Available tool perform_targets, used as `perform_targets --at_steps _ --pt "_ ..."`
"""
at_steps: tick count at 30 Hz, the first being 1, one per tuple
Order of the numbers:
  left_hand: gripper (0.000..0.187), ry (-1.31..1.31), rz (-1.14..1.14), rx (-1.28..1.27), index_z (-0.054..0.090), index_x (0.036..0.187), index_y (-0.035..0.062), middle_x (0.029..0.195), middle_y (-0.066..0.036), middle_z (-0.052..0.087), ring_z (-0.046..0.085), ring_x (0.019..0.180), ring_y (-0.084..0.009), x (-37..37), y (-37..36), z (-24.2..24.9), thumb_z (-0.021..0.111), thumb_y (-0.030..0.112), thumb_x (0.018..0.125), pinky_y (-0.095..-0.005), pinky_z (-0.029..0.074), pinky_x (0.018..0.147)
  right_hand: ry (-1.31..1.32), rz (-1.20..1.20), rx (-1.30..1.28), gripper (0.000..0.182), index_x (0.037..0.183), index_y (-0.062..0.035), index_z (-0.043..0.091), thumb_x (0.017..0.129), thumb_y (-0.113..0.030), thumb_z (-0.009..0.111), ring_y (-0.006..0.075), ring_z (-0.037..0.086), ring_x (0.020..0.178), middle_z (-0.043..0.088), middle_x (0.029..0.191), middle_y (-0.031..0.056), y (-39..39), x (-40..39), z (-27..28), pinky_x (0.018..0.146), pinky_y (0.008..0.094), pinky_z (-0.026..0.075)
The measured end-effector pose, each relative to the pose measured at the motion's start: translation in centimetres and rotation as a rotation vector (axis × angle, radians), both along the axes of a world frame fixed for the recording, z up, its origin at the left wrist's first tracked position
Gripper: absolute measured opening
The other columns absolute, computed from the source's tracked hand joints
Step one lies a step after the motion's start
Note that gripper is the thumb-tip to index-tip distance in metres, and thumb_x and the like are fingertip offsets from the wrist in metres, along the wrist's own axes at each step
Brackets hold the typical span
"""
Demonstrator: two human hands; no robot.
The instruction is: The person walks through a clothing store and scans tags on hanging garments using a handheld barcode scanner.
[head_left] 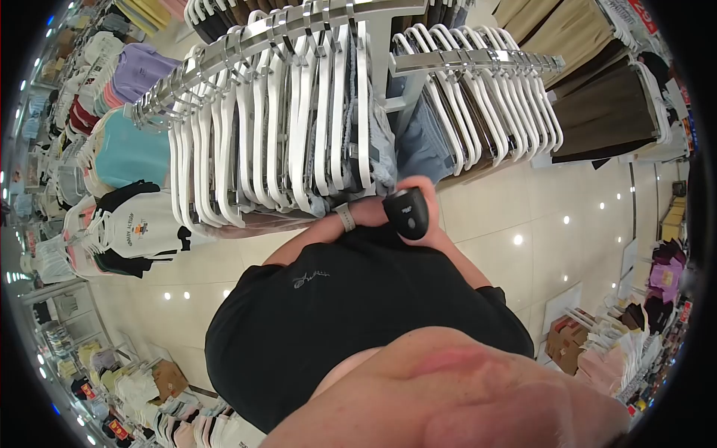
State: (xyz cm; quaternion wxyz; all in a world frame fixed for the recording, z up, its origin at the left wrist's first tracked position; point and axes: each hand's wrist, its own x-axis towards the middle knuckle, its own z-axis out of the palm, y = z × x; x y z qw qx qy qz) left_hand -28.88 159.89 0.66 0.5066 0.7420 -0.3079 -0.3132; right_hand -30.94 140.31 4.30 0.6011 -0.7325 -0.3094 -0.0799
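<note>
My right hand (431,216) is wrapped round a black handheld scanner (407,213) with a rounded head and small pale lettering, in front of my chest. Close to its left side is my left hand (369,211), with a pale watch (345,217) on the wrist. The fingers of that hand are hidden behind the scanner and the hanging clothes. Just beyond both hands, blue jeans (383,149) hang on white hangers (299,127) from a metal rail. More jeans (426,145) hang on the arm to the right.
The metal rail (258,41) and its hangers stand close in front. Brown trousers (605,116) hang at the far right. At left are a white printed T-shirt (138,228) and a turquoise top (134,153). Cardboard boxes (567,343) sit at lower right on the tiled floor (493,257).
</note>
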Motion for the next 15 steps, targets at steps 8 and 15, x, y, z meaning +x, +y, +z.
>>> perform_targets --at_steps 8,15 --pt "0.059 -0.127 0.551 -0.15 0.028 0.156 0.0029 0.161 -0.018 0.031 0.028 0.15 -0.0283 1.7 -1.2 -1.6 0.05 0.026 0.106 -0.0409 0.025 0.122 0.046 0.247 0.208 0.072 0.141 0.0065 0.045 0.079 -0.014 0.075 0.0262 0.05 0.13 0.04 0.153 0.018 0.7 6.3 5.7 0.112 0.0389 0.037" --pt "0.058 -0.098 0.866 -0.582 0.04 0.152 0.0006 0.159 -0.013 0.038 0.032 0.149 -0.0242 4.7 -1.7 -2.0 0.048 0.035 0.107 -0.0396 0.024 0.123 0.421 0.408 0.448 0.066 0.14 -0.0005 0.051 0.08 -0.009 0.078 0.0226 0.047 0.135 0.047 0.15 0.0133 0.9 9.1 3.9 0.113 0.0383 0.037"
